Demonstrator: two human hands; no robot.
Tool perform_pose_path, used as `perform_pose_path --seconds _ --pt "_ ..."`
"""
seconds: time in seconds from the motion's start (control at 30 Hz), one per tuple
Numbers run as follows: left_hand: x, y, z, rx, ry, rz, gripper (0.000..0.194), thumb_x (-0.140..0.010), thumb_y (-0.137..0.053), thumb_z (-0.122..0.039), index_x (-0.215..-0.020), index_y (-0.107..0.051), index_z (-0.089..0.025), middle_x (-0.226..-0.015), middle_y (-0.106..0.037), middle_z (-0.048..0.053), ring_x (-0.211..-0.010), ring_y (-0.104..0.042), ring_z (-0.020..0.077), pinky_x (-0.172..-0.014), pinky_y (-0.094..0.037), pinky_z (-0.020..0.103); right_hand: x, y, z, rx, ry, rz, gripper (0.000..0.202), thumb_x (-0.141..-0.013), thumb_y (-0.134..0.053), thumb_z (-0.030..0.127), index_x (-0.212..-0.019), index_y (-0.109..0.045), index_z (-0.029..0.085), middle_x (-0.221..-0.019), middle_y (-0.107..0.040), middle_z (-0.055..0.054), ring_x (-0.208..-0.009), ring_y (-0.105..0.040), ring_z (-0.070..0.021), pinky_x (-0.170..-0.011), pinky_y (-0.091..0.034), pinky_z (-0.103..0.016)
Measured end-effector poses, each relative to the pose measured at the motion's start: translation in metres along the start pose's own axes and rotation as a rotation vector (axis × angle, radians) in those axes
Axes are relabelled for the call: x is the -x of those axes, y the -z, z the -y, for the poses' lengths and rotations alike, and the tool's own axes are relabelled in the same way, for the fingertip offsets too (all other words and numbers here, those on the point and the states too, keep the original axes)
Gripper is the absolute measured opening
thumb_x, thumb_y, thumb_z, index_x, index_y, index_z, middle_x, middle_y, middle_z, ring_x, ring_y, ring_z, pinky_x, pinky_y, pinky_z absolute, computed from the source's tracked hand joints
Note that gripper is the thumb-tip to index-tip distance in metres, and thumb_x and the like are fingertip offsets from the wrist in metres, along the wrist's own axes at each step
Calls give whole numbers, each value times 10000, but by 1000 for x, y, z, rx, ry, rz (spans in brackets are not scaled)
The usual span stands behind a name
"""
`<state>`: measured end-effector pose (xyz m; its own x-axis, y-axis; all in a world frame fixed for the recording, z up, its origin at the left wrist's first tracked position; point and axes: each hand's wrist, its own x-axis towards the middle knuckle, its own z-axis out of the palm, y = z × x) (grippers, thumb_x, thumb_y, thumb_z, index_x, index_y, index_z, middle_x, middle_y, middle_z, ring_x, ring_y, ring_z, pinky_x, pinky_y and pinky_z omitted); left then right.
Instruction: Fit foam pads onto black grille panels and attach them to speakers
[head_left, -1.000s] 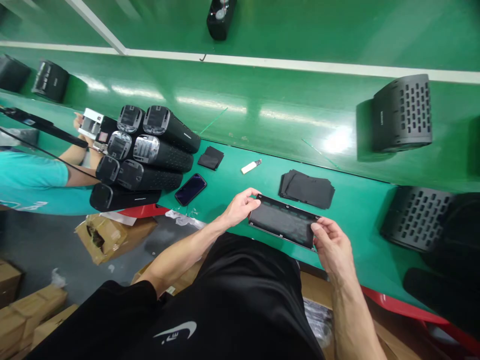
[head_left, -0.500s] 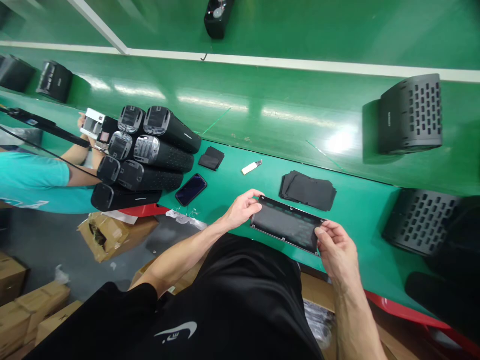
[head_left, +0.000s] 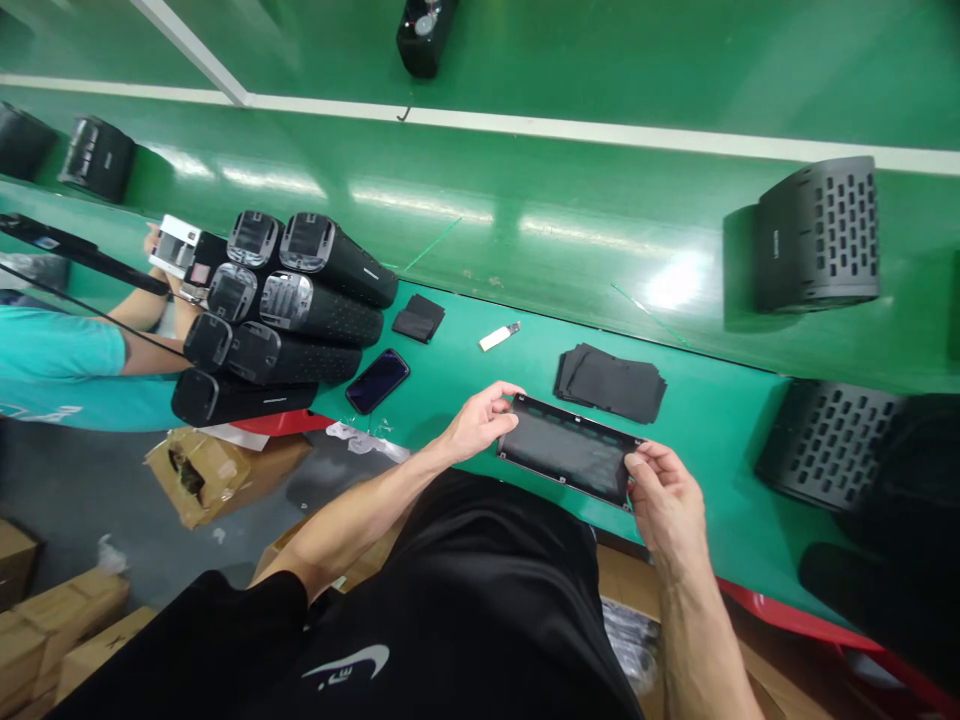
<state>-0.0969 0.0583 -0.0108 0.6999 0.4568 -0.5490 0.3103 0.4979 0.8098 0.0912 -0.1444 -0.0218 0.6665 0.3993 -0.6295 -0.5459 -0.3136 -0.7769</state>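
Between my two hands is a black rectangular panel (head_left: 566,452) with a raised rim, small clips along its edges and a dark sheet-like inner face. My left hand (head_left: 480,420) pinches its left end, thumb on top. At the right end, my right hand (head_left: 666,490) grips the panel with the thumb pressed on the inner face near the edge. Just beyond the panel lies a loose stack of black sheets (head_left: 611,383) on the green table. A cutter knife with a pale handle (head_left: 499,337) rests farther left, near a smaller pile of black sheets (head_left: 418,318).
A phone (head_left: 377,381) lies left of my hands, beside stacked black housings (head_left: 330,305). Perforated black housings (head_left: 817,235) stand on the green belt and at the table's right (head_left: 821,440). A co-worker's arm in a teal sleeve (head_left: 67,350) is at far left. Cardboard boxes (head_left: 225,470) sit below.
The view has shifted slightly, so most things appear a little further left. Both hands keep the same hold on the panel.
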Motion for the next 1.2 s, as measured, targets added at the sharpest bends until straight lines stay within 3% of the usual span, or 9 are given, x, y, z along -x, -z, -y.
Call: perform_pose_path --seconds 0.27,0.8,1.2 --pt "-2 3 4 11 19 -10 509 -775 -696 -331 -1229 -548 -155 -680 -440 -97 -570 -378 68 -597 -269 234 0 -2 2 -63 -68 -8 500 -550 -992 440 -882 -692 216 -690 -560 58 -490 -469 -65 -414 -398 -180" --pt "-5 10 23 20 8 -1 579 -788 -708 -285 -1344 -581 -181 -877 -582 -5 -673 -500 93 -644 -360 225 -5 -1 -5 -64 -59 -21 489 -555 -1003 409 -893 -714 205 -683 -573 53 -511 -476 -62 -444 -419 -160" --pt "-1 12 13 45 -116 73 550 -803 -693 -255 -1339 -594 -180 -948 -589 15 -703 -462 93 -644 -352 229 1 2 4 -88 -16 5 507 -540 -1012 372 -944 -746 221 -843 -619 11 -647 -531 -79 -533 -458 -156"
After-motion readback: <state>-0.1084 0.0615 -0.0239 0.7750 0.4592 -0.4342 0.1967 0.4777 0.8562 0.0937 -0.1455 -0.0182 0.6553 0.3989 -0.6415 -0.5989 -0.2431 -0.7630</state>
